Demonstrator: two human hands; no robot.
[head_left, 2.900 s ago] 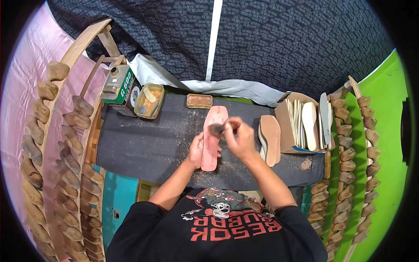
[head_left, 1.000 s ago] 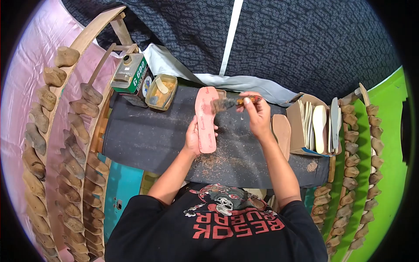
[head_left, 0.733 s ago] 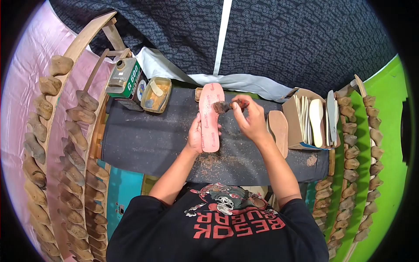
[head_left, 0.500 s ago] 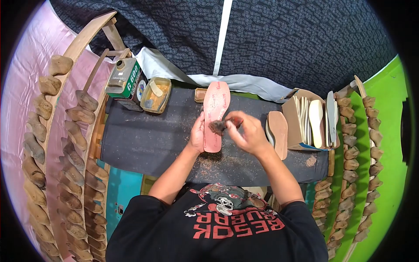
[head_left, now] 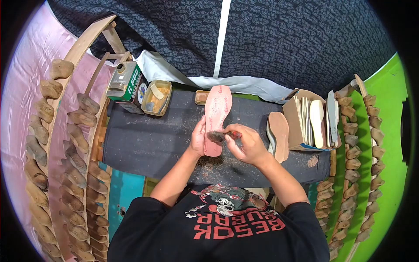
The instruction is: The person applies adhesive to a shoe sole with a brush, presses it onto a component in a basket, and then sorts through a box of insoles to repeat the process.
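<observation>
A pink insole (head_left: 219, 105) with printed lettering stands out above the middle of the dark table, its wide end pointing away from me. My left hand (head_left: 199, 136) grips its left edge near the narrow end. In my right hand (head_left: 246, 144) is a brush with a red handle; its dark bristles (head_left: 215, 136) lie against the lower part of the insole's face. My right fingers are closed round the handle, which they partly hide.
The dark table (head_left: 144, 139) has scattered crumbs. At its back left stand a G 600 can (head_left: 126, 85) and a tray (head_left: 156, 98). On the right are loose insoles (head_left: 279, 131) and a box of insoles (head_left: 295, 126). Wooden lasts (head_left: 78, 137) line racks on both sides.
My right hand and the brush have moved slightly down the insole, toward its narrow end. The view has shifted a little. Both hands keep their hold.
</observation>
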